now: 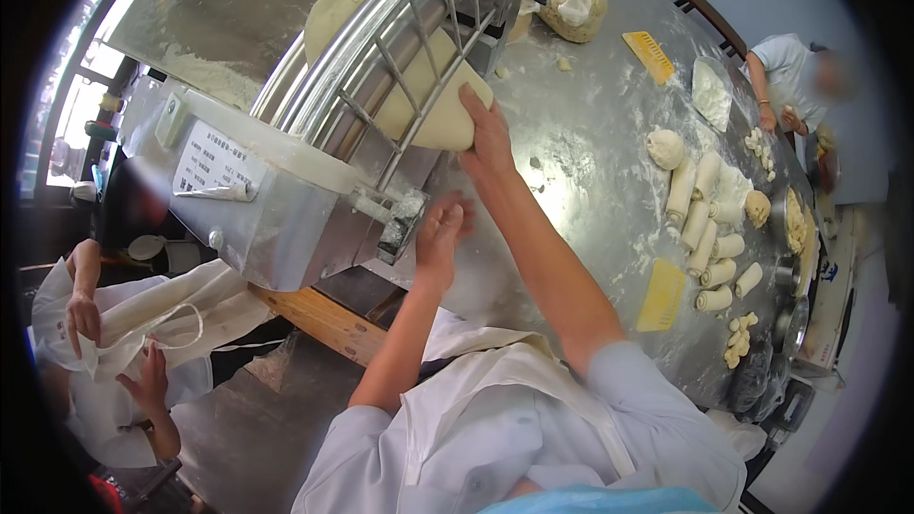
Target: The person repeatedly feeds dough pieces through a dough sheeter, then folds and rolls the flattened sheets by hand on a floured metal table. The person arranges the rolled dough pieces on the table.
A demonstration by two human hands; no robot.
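A pale dough sheet (450,118) comes out from under the barred metal guard of a dough sheeter (285,228). My right hand (489,132) grips the sheet's near end, thumb on top and fingers underneath. On the far side of the rollers, more of the dough (335,11) bulges up. My left hand (439,235) is slightly blurred and holds nothing, with its fingers apart. It is beside a floury adjusting knob (403,228) at the sheeter's near corner. Whether it touches the knob is hard to see.
Rolled dough pieces (696,225) lie on the floured steel table (571,228), with yellow scrapers (660,296) nearby. A filled plastic bag (575,3) stands beyond the sheeter. One person (785,78) works at the far right; another (121,343) handles an apron at left.
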